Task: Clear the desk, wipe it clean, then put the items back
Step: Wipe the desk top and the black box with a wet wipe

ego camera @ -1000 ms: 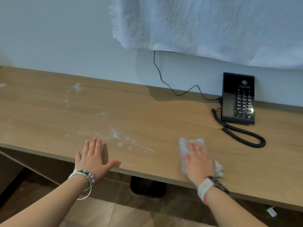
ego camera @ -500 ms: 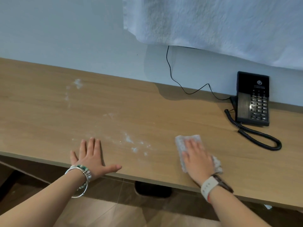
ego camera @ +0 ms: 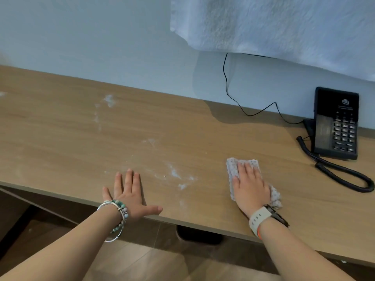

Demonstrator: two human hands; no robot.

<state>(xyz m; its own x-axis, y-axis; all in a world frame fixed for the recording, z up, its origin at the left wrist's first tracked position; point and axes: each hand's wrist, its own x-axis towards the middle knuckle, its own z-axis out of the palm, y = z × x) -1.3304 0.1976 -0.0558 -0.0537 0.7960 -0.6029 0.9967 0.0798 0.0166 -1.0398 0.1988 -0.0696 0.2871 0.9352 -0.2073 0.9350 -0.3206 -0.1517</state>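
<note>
Leftward, away from the telephone (ego camera: 336, 122), the cleaning cloth (ego camera: 233, 167) has been slid by the right hand (ego camera: 248, 187), whose fingers are laid straight and flat upon it, nothing being gripped. The cloth is pressed onto the wooden surface (ego camera: 60, 138) near its front edge, right of white powdery smears (ego camera: 174, 173). The left hand (ego camera: 129, 193) is spread flat on the surface, fingers released, left of the smears.

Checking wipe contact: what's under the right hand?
A pale dotted cloth lies flat on the desk under the right hand, its edges showing ahead of the hand and beside the wrist. The desk beneath the cloth is covered, so any residue there cannot be seen.
</note>
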